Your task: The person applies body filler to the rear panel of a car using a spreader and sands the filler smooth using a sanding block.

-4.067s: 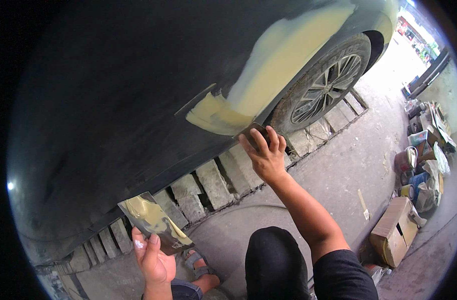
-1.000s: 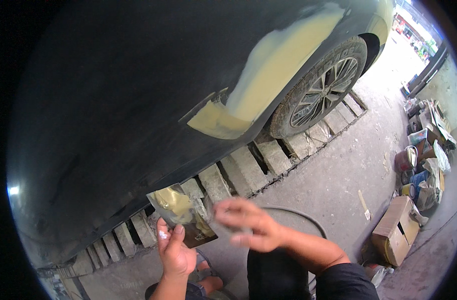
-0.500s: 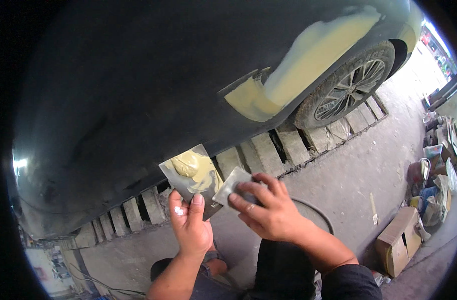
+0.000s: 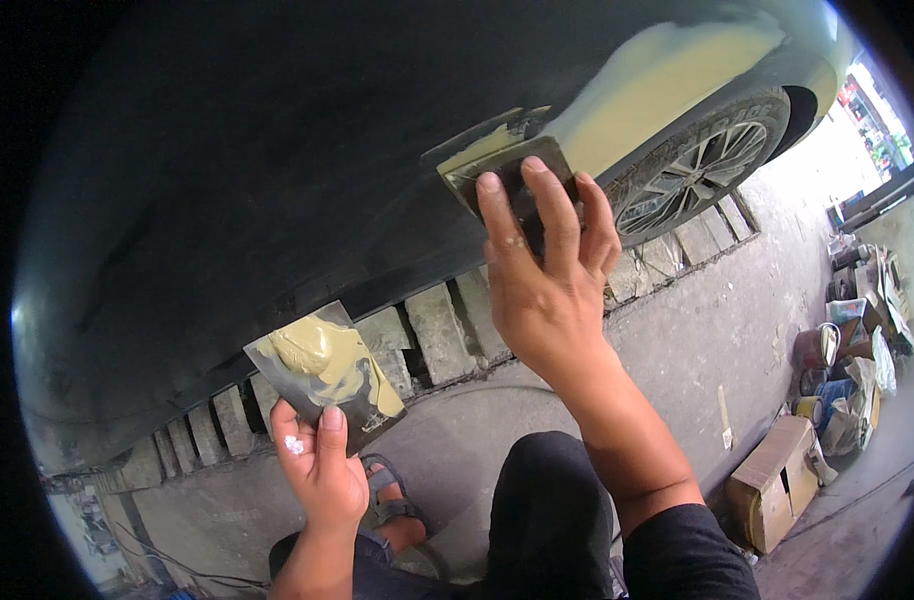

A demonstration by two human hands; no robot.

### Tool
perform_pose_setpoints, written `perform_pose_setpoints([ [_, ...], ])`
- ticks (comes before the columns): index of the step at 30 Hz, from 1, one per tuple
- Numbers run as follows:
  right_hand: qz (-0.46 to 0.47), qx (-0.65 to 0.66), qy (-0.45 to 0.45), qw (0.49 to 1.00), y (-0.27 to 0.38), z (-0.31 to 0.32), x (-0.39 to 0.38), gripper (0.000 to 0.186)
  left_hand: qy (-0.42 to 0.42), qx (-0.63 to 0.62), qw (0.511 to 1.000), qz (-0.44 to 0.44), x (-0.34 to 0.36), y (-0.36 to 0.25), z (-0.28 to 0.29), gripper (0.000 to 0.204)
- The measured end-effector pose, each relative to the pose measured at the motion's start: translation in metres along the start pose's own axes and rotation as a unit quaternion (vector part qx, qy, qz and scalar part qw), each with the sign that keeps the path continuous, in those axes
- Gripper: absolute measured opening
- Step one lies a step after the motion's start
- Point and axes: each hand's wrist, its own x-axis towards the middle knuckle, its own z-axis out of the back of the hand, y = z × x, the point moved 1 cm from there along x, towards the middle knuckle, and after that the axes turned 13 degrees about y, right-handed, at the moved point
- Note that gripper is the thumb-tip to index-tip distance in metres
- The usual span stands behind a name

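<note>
My left hand pinches the lower edge of a flat plate, thumb on top. A mound of yellowish body filler lies on that plate, with smears spread across it. A small white blob sticks to a left finger. My right hand grips a thin rectangular spreader, fingers spread over its back. The spreader lies against the dark car body, over the lower end of a filler patch that runs up toward the wheel arch. Part of the patch is hidden behind the spreader and hand.
A car wheel stands at the right. Below the car runs a row of concrete slabs with gaps. A cardboard box and piled cans, bags and papers line the right side. My knee is below my hands.
My right hand has moved up and away from the plate, bringing the spreader onto the filler patch on the car. My left hand, with the plate, has shifted left and slightly down.
</note>
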Motion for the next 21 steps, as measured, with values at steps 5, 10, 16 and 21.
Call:
perform_pose_setpoints([
  [5,0.016,-0.048,-0.023,0.998,-0.01,-0.047,-0.012,0.052,-0.004,-0.001,1.0,0.009,-0.001,-0.001,0.003,0.038],
  [10,0.023,-0.056,0.012,0.998,-0.024,-0.076,-0.032,0.05,-0.013,-0.008,1.0,0.026,-0.005,0.001,0.007,0.038],
  [16,0.039,-0.081,0.016,0.996,-0.049,-0.105,-0.053,0.049,-0.015,-0.02,0.999,0.036,-0.007,0.0,0.004,0.038],
  [21,0.056,-0.127,0.039,0.99,-0.071,-0.115,-0.064,0.051,-0.013,-0.008,0.999,0.033,-0.009,-0.001,0.003,0.037],
])
